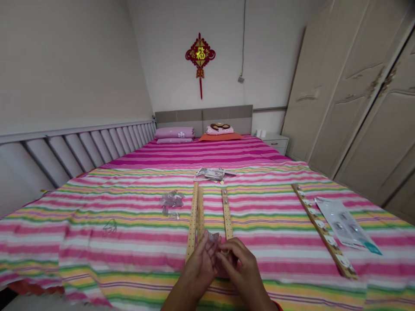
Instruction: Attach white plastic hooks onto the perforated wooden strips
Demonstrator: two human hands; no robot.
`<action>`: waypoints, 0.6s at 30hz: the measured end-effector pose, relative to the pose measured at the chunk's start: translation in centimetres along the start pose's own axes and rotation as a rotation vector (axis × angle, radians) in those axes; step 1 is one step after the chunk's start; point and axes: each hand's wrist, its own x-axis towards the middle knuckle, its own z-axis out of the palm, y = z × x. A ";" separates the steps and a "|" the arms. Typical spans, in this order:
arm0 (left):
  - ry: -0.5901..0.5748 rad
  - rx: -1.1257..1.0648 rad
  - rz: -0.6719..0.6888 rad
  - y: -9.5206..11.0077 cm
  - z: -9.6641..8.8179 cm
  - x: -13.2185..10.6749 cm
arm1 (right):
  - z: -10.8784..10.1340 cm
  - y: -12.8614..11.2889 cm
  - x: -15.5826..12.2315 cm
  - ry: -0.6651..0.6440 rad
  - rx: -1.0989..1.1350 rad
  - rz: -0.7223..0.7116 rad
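My left hand [202, 262] is turned palm up at the near middle of the bed, its fingers curled round a small clear plastic piece [213, 236]. Close beside it, my right hand [240, 259] has thumb and forefinger pinched together; whatever lies between them is too small to name. Just past my hands lie two wooden strips with holes [192, 220] and, to their right, a shorter perforated strip [226, 211] with small shiny pieces at its far end. A pile of clear plastic pieces [173, 199] rests left of the strips.
A wooden strip with several white round pieces [320, 224] lies at the right, beside a blister package [345, 224]. Beyond the strips is a bundle of plastic packets [210, 173]. Thin loops of string or wire [110, 226] lie at left. A railing [81, 147] borders the striped bed.
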 end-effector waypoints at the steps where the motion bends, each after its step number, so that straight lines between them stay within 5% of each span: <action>1: -0.029 -0.003 -0.004 -0.4 0.3 -0.1 | 0.1 0.1 -0.1 0.001 -0.030 -0.025; 12: -0.013 0.083 -0.018 -2.4 1.3 0.3 | -0.4 1.4 -0.6 0.044 -0.088 -0.053; 18: -0.118 0.462 0.220 -2.0 0.7 1.0 | -1.1 1.1 -0.5 0.178 -0.037 -0.007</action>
